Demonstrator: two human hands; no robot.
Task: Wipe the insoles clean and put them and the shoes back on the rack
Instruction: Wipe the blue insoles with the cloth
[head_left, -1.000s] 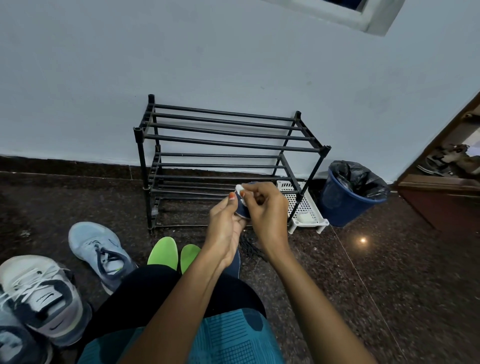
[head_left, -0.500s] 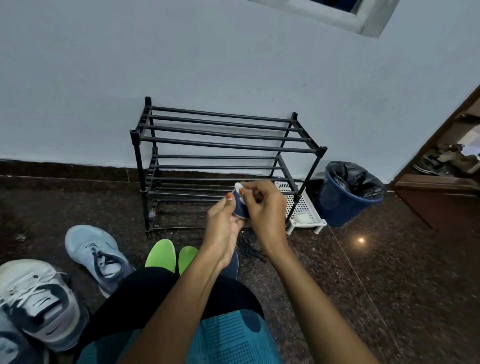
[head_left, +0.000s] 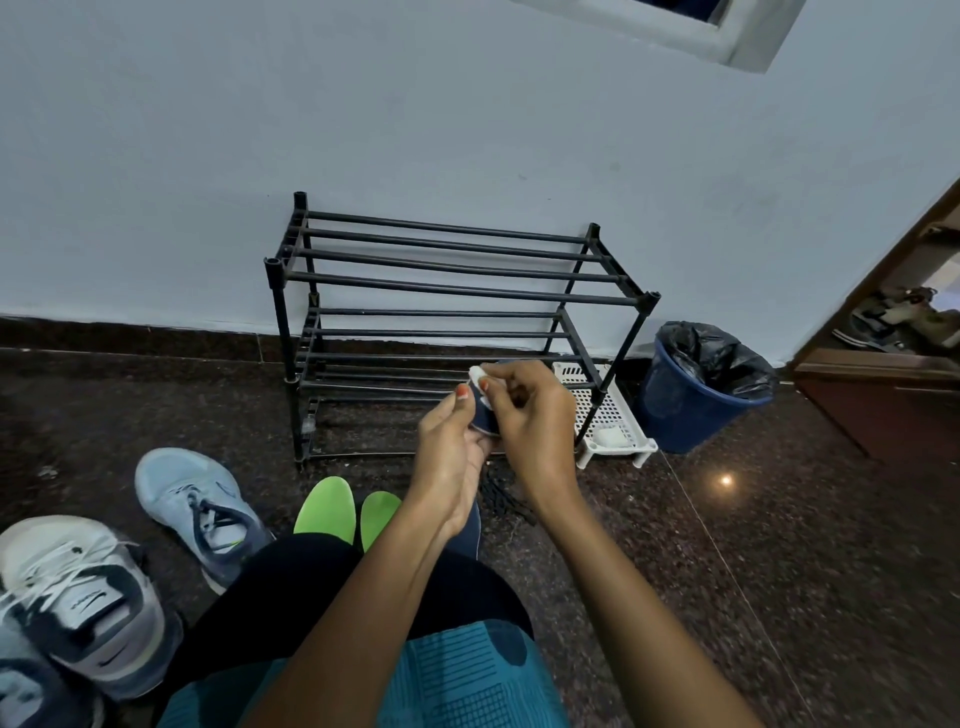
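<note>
My left hand (head_left: 451, 457) holds a dark blue insole (head_left: 484, 415) upright in front of the black shoe rack (head_left: 457, 291). My right hand (head_left: 530, 421) pinches a small white wipe (head_left: 477, 375) against the insole's top end. Most of the insole is hidden behind my hands; its lower end (head_left: 470, 525) shows below my left wrist. Two green insoles (head_left: 327, 506) lie on the floor by my knee. A light blue shoe (head_left: 200, 512) lies left of them, and a white and grey shoe (head_left: 78, 597) sits at the far left. The rack's shelves hold nothing.
A white perforated tray (head_left: 605, 410) with a white pad stands at the rack's right foot. A blue bin (head_left: 696, 395) lined with a black bag is beside it. Black laces (head_left: 506, 493) lie on the dark floor. A brown doorway (head_left: 883, 384) is at right.
My hands stay on the blue insole, with the right fingers shifting the white wipe slightly at its top end. The view has drifted a little.
</note>
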